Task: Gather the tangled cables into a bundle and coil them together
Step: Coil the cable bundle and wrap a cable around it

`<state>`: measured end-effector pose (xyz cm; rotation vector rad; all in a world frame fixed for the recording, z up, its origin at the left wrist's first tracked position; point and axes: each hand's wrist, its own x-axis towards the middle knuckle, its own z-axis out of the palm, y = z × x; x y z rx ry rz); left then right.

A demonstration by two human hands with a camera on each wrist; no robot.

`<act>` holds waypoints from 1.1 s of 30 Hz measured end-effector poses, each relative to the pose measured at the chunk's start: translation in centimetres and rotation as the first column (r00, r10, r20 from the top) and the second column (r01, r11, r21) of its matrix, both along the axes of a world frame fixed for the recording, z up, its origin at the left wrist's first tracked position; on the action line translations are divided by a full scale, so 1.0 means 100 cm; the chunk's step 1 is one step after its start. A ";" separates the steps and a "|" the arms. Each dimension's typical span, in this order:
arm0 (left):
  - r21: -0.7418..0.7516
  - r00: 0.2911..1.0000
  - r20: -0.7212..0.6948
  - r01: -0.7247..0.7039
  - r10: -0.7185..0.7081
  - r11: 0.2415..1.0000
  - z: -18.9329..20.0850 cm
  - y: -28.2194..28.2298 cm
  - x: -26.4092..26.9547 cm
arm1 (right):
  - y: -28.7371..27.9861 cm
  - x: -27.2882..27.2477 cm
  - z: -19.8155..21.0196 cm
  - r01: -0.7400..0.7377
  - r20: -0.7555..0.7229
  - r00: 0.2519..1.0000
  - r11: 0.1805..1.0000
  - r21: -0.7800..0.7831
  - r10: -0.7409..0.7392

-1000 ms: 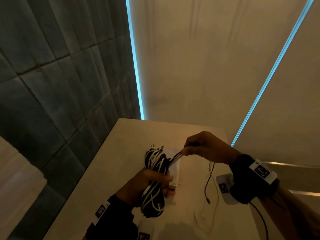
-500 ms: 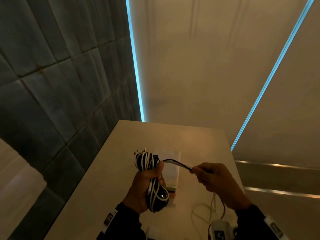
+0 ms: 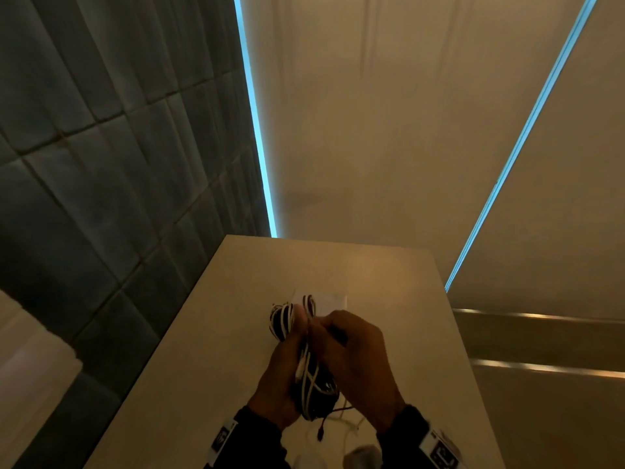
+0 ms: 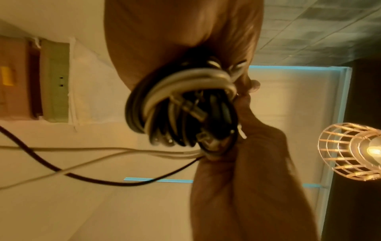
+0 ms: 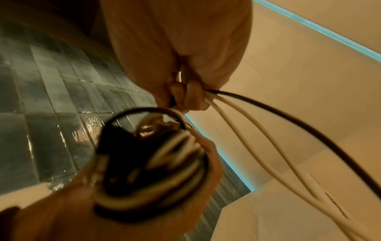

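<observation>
A coil of black and white cables (image 3: 309, 370) is held upright above the beige table (image 3: 209, 350). My left hand (image 3: 280, 377) grips the coil (image 4: 181, 104) around its middle. My right hand (image 3: 351, 357) is pressed against the coil's right side and pinches the loose black and white cable strands (image 5: 222, 104) right at the coil (image 5: 148, 164). The free ends (image 3: 329, 421) hang below the coil toward the table, a thin black one with a small plug (image 3: 319, 434). The strands (image 4: 86, 156) trail off to the left in the left wrist view.
A white folded cloth or pad (image 3: 326, 301) lies on the table just behind the coil. A dark tiled wall (image 3: 101, 164) stands to the left, a beige wall with blue light strips (image 3: 260, 157) behind. A wire-cage lamp (image 4: 354, 153) glows in the left wrist view.
My right hand has moved left and back up from the loose strand's stretch, closing in against the coil. The strand between the hands has shortened to nothing. The left hand kept hold of the coil.
</observation>
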<state>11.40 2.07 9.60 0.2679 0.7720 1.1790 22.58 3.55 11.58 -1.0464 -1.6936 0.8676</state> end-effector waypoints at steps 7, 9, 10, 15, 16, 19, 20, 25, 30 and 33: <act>0.037 0.967 -0.248 -0.051 0.059 0.998 -0.003 0.010 -0.018 | -0.002 0.005 -0.012 -0.175 0.047 0.983 0.982 -0.070 0.179; 0.095 0.948 -0.280 -0.132 0.154 0.987 -0.003 0.012 -0.016 | 0.000 0.003 -0.006 -0.108 -0.006 0.994 0.989 -0.105 0.108; 0.118 0.929 -0.302 -0.185 0.213 0.976 -0.003 0.014 -0.015 | 0.002 0.002 -0.002 -0.085 -0.037 0.996 0.986 -0.143 0.081; 0.127 0.847 -0.305 -0.417 0.435 0.900 -0.001 0.028 -0.021 | -0.001 0.009 0.012 -0.125 -0.013 0.992 0.966 -0.228 0.125; 0.119 0.844 -0.279 -0.442 0.458 0.889 0.000 0.032 -0.024 | -0.004 0.010 0.013 -0.161 -0.043 0.987 0.956 -0.245 0.155; 0.082 0.822 -0.227 -0.518 0.522 0.851 0.005 0.043 -0.033 | -0.015 0.012 0.008 -0.288 -0.157 0.955 0.914 -0.284 0.252; 0.074 0.820 -0.206 -0.531 0.534 0.844 0.008 0.046 -0.035 | -0.019 0.013 0.003 -0.328 -0.186 0.941 0.897 -0.297 0.282; 0.024 0.894 -0.011 -0.447 0.448 0.894 0.031 0.043 -0.035 | -0.021 0.028 -0.034 -0.517 -0.339 0.852 0.738 -0.433 0.398; 0.094 0.979 0.047 -0.202 0.198 0.975 0.057 0.026 -0.026 | -0.008 0.046 -0.054 -0.573 -0.160 0.780 0.586 -0.573 0.605; 0.113 0.996 -0.081 0.050 -0.041 0.992 0.056 0.015 -0.030 | 0.022 0.059 -0.050 -0.361 0.199 0.807 0.732 -0.578 0.556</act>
